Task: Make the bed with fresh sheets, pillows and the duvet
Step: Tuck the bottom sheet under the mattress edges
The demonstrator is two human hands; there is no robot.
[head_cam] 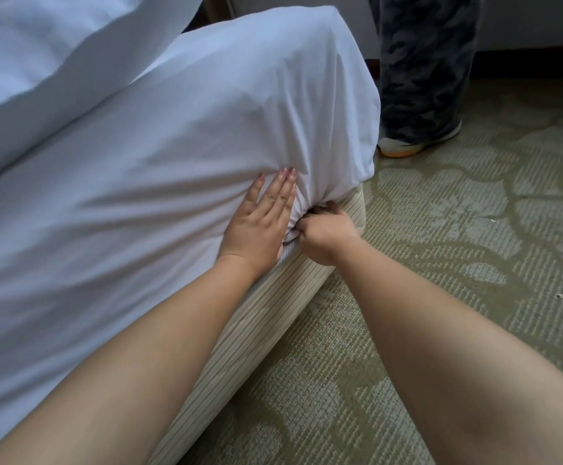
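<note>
So we're down at the mattress corner, tucking the white fitted sheet (179, 169) in. Our left hand (256, 223) lies flat on the side of the mattress, fingers (281, 189) straight and together, pressing the fabric down. Our guess is that's to keep the tension from pulling the sheet loose while the other hand works. Our right hand (323, 236) is curled tight around a bunched wad of sheet right at the seam where the mattress meets the striped bed base (273, 323), fingers closed on the cloth, looking like they're stuffing it under. You can see the wrinkles all fanning out from that one spot, so that's where the pull is.

The sheet already wraps the corner, hanging a bit loose at the far edge near the carpet (441, 263). The mattress's long side runs from bottom left toward that corner at upper right, and the corner points away from us, toward someone's camo-trousered leg (424, 62) and shoe (417, 142) standing just beyond it.

Up top left there's a big white pile of bedding (38, 62) resting on the bed; can't tell if it's the duvet or a pillow.
</note>
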